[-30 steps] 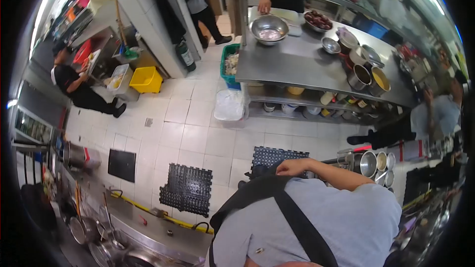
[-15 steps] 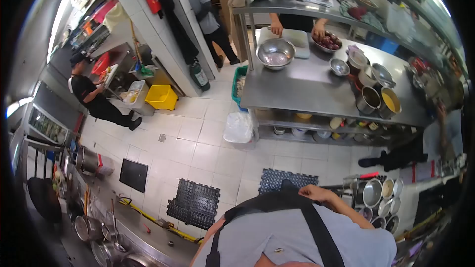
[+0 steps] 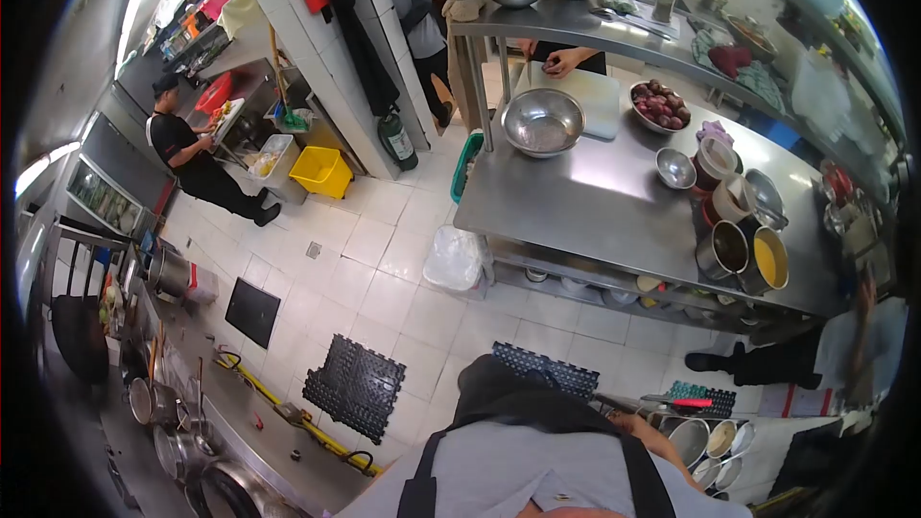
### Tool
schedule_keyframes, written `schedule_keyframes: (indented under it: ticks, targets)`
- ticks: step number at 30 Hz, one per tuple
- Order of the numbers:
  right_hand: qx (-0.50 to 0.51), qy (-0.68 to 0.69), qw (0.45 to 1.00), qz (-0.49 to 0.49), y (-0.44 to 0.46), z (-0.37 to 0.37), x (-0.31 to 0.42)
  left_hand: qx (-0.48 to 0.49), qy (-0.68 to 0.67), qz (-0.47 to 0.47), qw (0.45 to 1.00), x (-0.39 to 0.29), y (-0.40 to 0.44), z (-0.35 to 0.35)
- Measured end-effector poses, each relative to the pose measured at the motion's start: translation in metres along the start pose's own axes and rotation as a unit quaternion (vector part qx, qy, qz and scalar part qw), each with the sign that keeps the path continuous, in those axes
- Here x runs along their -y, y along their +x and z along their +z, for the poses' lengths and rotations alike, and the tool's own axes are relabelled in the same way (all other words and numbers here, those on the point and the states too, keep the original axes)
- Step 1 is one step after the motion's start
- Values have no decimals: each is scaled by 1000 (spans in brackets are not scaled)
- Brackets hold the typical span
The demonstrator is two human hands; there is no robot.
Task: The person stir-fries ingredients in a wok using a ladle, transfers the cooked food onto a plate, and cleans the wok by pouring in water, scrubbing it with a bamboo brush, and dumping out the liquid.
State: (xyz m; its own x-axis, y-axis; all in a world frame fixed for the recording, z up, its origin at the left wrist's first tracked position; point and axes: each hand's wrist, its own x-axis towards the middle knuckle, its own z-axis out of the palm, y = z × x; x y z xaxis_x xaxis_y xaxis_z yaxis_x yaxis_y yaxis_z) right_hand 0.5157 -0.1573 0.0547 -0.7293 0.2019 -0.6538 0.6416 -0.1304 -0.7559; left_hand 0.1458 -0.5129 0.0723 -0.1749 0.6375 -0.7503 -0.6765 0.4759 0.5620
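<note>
My right hand point(image 3: 628, 423) is low beside my dark apron point(image 3: 523, 401), at the edge of the station on my right. Its fingers are small and partly hidden, so their grip cannot be made out. Closest to it are several round metal containers point(image 3: 688, 441) and a long tool with a red handle point(image 3: 693, 403) lying above them. One of the containers point(image 3: 721, 438) holds something pale. My left hand is out of view; only my grey shirt and apron straps show on that side.
Ahead stands a steel table point(image 3: 576, 201) with a metal bowl point(image 3: 543, 123), a bowl of red onions point(image 3: 660, 106) and pots point(image 3: 722, 249). A co-worker's hands point(image 3: 568, 61) work at a white board point(image 3: 587, 96). Rubber mats point(image 3: 355, 388) lie on the floor. Another person point(image 3: 863, 345) stands at right.
My view has shifted, and the table appears larger. My right hand has moved lower, closer to the metal containers. The co-worker's hand has left the onion bowl and is now over the board.
</note>
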Motion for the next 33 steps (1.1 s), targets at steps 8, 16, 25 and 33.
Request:
schedule_keyframes:
  ticks: [8, 16, 25, 33]
  targets:
    - [-54, 80, 995, -37, -11, -2, -52, 63, 14, -104, 992, -46, 22, -27]
    - [-170, 233, 956, -47, 44, 4, 3, 128, 20, -92, 987, -111, 71, -69]
    - [-270, 136, 953, 0, 95, -1, 227, 43, 1, 17, 999, -206, 86, -60]
    - [-191, 90, 977, 39, 138, -28, 269, 65, 92, 8, 994, -223, 91, -66]
